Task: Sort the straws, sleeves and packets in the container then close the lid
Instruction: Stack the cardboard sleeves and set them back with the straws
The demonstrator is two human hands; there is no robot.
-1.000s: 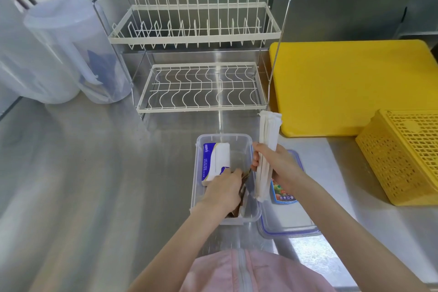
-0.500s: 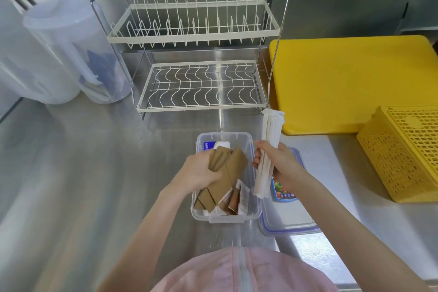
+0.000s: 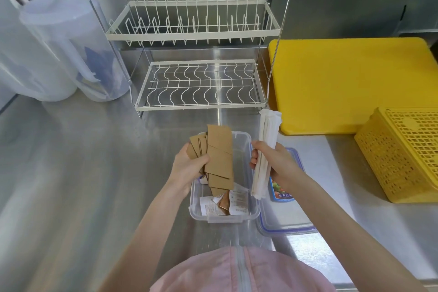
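Observation:
A clear plastic container [image 3: 246, 147] stands on the steel counter in front of me. My left hand [image 3: 188, 166] grips a stack of brown cardboard sleeves [image 3: 219, 156] and holds it above the container's left side. My right hand [image 3: 272, 161] grips a bundle of white paper-wrapped straws [image 3: 266, 149] upright, just right of the container. Several small packets [image 3: 227, 201] lie in the container's near end. The container's lid [image 3: 284, 218], clear with a blue rim and a sticker, lies flat on the counter to the right, partly under my right forearm.
A white two-tier wire dish rack [image 3: 196, 54] stands behind the container. A yellow cutting board [image 3: 350, 83] and a yellow perforated basket [image 3: 403, 154] are at the right. Clear plastic pitchers [image 3: 64, 45] stand at the left. A shelf runs above.
My left hand, which was down inside the container, has lifted the brown sleeves out and raised them above it. The straw bundle in my right hand has stayed almost still.

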